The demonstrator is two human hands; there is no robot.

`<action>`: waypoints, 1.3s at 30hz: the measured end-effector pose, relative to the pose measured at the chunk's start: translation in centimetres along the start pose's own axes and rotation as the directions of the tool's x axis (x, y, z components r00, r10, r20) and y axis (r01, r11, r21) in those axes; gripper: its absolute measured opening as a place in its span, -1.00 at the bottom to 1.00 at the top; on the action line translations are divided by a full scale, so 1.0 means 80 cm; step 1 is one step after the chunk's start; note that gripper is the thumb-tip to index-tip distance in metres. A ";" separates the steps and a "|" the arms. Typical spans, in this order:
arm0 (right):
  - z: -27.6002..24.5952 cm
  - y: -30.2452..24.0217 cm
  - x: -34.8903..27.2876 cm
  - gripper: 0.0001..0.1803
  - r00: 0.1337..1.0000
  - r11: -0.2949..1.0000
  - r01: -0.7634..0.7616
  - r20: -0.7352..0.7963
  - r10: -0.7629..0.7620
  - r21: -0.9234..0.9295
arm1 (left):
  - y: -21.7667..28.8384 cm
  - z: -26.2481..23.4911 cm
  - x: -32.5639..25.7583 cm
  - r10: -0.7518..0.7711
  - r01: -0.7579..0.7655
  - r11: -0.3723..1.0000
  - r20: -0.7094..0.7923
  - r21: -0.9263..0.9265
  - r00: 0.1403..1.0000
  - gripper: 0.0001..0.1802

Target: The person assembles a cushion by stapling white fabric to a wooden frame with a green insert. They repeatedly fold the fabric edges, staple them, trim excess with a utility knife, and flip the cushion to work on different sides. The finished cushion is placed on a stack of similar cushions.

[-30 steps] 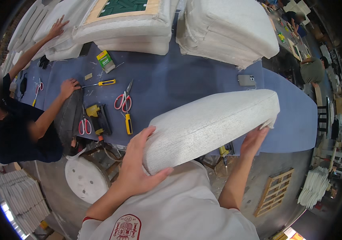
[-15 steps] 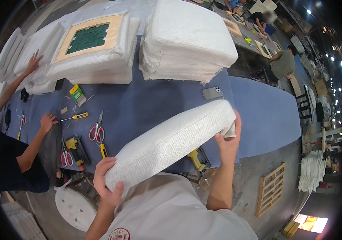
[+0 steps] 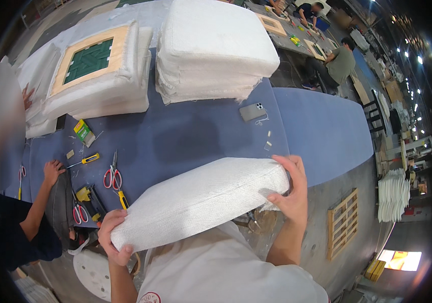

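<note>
A white fabric-covered seat cushion (image 3: 201, 202) is held up on edge in front of my body, over the near side of the blue table. My left hand (image 3: 115, 236) grips its left end, thumb below and fingers over the corner. At the other end, my right hand (image 3: 292, 187) clasps the right corner between thumb and fingers. Just beyond my left hand lie red-handled scissors (image 3: 113, 177) and a yellow-handled screwdriver (image 3: 123, 199). The cushion hides part of the table's front edge.
White cushions stand in a tall stack (image 3: 216, 50); left of it, another stack carries a wooden frame with green webbing (image 3: 88, 61). A phone (image 3: 252, 112) lies on the blue table (image 3: 322, 121). A co-worker (image 3: 24, 222) works at left, beside a yellow staple gun (image 3: 87, 202). A wooden pallet (image 3: 342, 224) is at right.
The cushion has been lowered at its right end and turned nearer level in my hands. The co-worker at left has lifted a pale, blurred piece. My view has shifted to the right.
</note>
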State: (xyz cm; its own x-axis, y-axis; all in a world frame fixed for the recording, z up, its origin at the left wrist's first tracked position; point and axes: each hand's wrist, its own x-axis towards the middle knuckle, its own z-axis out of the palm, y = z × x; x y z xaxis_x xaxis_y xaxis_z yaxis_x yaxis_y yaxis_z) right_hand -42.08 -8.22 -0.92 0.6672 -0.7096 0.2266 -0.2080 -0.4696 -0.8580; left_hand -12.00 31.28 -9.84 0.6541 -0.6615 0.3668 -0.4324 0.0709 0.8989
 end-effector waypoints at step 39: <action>0.263 -0.113 0.187 -0.37 0.811 0.780 0.541 0.441 -0.385 -0.314 | -0.326 -0.001 -0.151 -0.812 0.802 0.544 -0.088 0.246 0.577 -0.29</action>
State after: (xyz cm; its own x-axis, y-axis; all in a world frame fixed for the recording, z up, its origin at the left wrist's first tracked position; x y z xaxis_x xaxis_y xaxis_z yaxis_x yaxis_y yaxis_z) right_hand -15.19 -3.54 0.57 0.9363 -0.1632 0.3110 -0.0261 -0.9153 -0.4020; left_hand -8.56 37.47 -37.69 0.7836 -0.3735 -0.4965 0.1370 -0.6756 0.7244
